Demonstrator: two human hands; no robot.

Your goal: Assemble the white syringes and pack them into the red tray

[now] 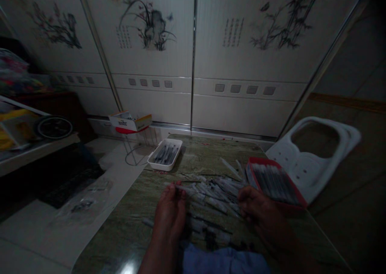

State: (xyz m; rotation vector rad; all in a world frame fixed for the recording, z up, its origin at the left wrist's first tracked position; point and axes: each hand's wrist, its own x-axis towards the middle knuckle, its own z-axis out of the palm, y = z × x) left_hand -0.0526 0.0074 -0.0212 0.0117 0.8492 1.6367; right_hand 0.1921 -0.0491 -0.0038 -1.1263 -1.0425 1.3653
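My left hand (171,205) is closed in a pinch on a slim translucent pen-like tube (184,189) above the table. To the right, my right hand (255,205) has its fingers curled together at the edge of a loose pile; what they hold, if anything, is hidden. Between the hands lies the pile of clear pen-like tubes (214,193), some with dark thin cores. Closer to my body are more tubes (199,225) and small black pieces (211,238). The dim light blurs fine detail.
A red-rimmed box (294,191) full of tubes stands by my right hand, a white tray (161,166) with more at the far left of the table (120,230). A white plastic chair (301,169) is on the right. A carton (125,123) sits on a red stool (129,131).
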